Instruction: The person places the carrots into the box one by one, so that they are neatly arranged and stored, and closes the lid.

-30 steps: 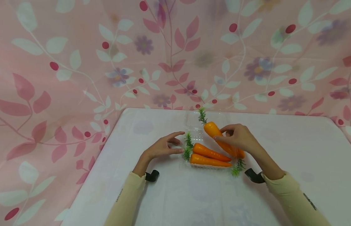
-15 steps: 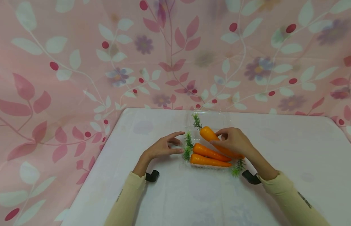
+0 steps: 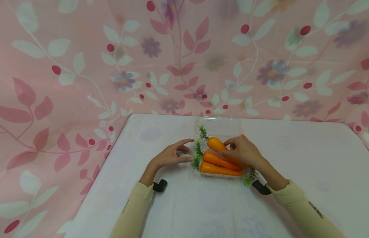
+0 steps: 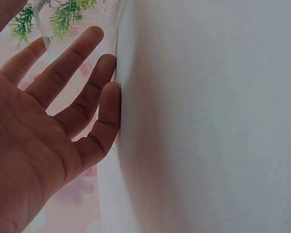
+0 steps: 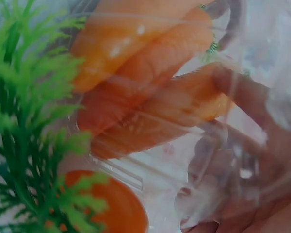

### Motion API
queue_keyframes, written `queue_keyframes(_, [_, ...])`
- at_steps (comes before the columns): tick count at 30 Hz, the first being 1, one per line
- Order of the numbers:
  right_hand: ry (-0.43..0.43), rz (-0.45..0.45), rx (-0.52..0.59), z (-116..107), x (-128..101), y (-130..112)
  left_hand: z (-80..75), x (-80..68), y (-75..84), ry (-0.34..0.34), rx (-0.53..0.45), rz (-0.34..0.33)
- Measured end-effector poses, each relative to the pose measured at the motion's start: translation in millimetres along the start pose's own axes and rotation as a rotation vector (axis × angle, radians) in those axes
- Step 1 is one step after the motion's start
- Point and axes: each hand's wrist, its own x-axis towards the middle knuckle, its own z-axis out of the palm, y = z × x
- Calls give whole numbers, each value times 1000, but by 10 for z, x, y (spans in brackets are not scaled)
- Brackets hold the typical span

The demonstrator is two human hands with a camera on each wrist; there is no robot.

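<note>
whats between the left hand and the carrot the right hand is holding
In the head view, the green leafy tops of two carrots lying in the clear tray sit between the left hand and the held carrot, gripped by the right hand.

White table (image 3: 291, 158), faintly patterned cloth, rounded far corners, set against a pink floral backdrop. Near the middle, a clear plastic clamshell tray (image 3: 220, 125) resting directly on it, lid open toward the far side. Left of the tray, left hand (image 3: 169, 155) resting fingertips on the cloth. Just off the tray's near right corner, a green leafy sprig (image 3: 249, 178) lying on the surface.
</note>
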Motion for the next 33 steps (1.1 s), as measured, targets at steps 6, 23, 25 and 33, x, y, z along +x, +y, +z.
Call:
queue_keyframes(6, [-9,-18,-31,45,-3,-17,3,1,1,-1,-5,2])
queue_keyframes(23, [-106,-59,-120,113,19,-2,0,2,21,2,-4,-10])
queue_keyframes(25, [-120,-66,-137,105,18,-20,0,2,17,3,-2,-9])
queue_keyframes(33, [-165,-98,-233,77,33,-85,1,4,4,6,3,-1])
